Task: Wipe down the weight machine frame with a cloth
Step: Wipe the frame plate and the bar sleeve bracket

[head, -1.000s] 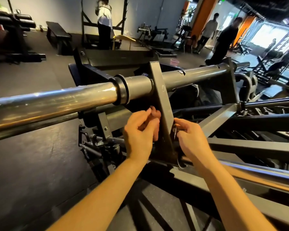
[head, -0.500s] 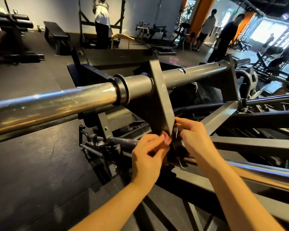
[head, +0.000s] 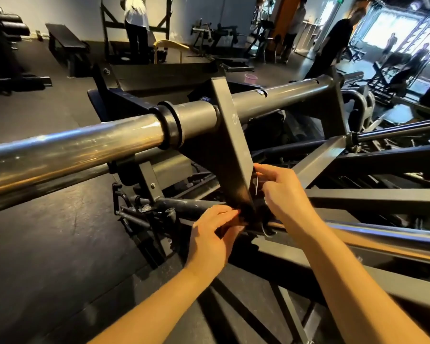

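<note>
A dark grey upright bracket [head: 230, 145] of the weight machine frame stands in the middle, joined to a thick horizontal tube [head: 278, 99]. A dark cloth [head: 257, 209] is wrapped round the bracket's lower end and is hard to tell apart from the metal. My left hand [head: 212, 234] pinches the cloth on the bracket's left side, near its base. My right hand [head: 281, 192] grips the cloth on the right side, slightly higher.
A long chrome sleeve [head: 67, 152] runs out to the left at chest height. A second chrome bar [head: 395, 238] and grey frame beams [head: 372, 198] lie to the right. Benches, racks and several people stand at the back of the gym, with dark rubber floor [head: 47, 244] on the left.
Both hands have slid down the bracket with the cloth, the left hand from beside the tube to the bracket's base. The right hand moved down only a little.
</note>
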Tool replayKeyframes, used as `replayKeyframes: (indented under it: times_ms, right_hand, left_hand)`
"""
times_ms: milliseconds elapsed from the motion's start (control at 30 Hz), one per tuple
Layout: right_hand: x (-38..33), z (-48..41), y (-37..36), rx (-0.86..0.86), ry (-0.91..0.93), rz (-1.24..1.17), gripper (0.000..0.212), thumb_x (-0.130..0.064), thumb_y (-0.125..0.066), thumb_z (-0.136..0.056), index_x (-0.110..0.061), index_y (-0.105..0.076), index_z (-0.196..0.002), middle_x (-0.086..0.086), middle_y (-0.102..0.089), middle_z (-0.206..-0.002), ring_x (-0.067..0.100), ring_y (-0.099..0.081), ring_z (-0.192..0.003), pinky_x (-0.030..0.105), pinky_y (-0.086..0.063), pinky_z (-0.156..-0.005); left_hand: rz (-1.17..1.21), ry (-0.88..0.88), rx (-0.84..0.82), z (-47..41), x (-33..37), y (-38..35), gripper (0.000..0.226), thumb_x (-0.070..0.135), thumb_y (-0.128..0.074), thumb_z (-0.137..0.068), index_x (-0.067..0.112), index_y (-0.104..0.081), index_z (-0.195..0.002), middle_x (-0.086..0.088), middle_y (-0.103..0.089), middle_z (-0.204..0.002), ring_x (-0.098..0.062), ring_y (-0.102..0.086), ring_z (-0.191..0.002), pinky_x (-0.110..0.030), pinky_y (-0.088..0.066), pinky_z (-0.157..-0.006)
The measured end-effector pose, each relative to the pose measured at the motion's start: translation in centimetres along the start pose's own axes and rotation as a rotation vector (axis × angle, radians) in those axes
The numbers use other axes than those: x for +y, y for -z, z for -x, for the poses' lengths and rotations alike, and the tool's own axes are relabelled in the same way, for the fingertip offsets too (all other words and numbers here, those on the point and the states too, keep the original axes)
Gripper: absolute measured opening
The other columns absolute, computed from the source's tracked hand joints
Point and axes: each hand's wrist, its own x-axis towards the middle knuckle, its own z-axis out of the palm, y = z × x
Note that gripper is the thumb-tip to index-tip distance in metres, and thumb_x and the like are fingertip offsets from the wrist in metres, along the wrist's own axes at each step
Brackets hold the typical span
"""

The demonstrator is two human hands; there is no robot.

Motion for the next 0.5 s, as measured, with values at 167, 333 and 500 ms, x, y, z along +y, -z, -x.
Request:
replayKeyframes:
  times_ms: [167, 333, 500]
  right_hand:
    - [-1.2, 1.6, 0.4, -0.015, 0.038, 0.047, 0.055, 0.006, -0.04, -0.094, -0.035, -0.07, -0.116, -0.014, -0.074, -0.104, 0.009, -0.069, -0.102, 0.029, -0.056, -0.087]
    - [-0.3, 5.0, 0.7, 0.173, 0.154, -0.196, 0.024, -0.014, -0.066, -0.097, -0.021, -0.072, -0.119, -0.007, -0.075, -0.109, 0.008, -0.069, -0.103, 0.02, -0.053, -0.086]
    - [-0.2, 6.5, -0.4, -0.15, 0.151, -0.575, 0.048, -0.022, -0.075, -0.085, -0.013, -0.063, -0.131, 0.003, -0.075, -0.117, 0.016, -0.072, -0.108, 0.027, -0.059, -0.088]
  left_hand:
    - [0.168, 0.224, -0.269, -2.3, 0.9, 3.9, 0.032, -0.01, -0.069, -0.088, 0.015, -0.078, -0.106, 0.005, -0.078, -0.109, -0.01, -0.071, -0.11, -0.027, -0.055, -0.099]
    - [0.474, 0.329, -0.26, -4.1, 4.9, 6.6, 0.03, -0.011, -0.057, -0.094, 0.006, -0.068, -0.115, -0.004, -0.076, -0.117, -0.02, -0.071, -0.112, -0.028, -0.058, -0.089]
    - [0.427, 0.391, -0.332, -5.7, 7.3, 6.9, 0.025, -0.001, -0.06, -0.097, 0.01, -0.069, -0.118, -0.01, -0.076, -0.115, -0.032, -0.071, -0.11, -0.043, -0.057, -0.092]
